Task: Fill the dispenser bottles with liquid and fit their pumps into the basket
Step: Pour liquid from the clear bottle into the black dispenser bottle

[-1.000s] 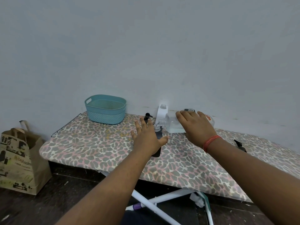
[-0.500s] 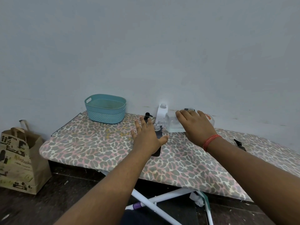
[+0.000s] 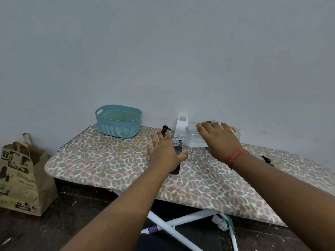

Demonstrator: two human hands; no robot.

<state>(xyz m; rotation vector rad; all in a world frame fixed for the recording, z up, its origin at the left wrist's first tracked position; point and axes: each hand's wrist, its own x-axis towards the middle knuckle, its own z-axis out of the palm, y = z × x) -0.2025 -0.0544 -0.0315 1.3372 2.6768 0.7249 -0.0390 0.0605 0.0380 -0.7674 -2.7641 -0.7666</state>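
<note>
Both hands hold as before: the left hand [image 3: 165, 153], fingers spread, covers a dark flat-sided dispenser bottle [image 3: 176, 161] on the leopard-print padded ironing board [image 3: 112, 160]; the right hand [image 3: 220, 140] grips a tipped clear plastic jug [image 3: 193, 140], spout at the bottle's neck. Farther back sits a teal woven-textured plastic basket [image 3: 118, 122].
</note>
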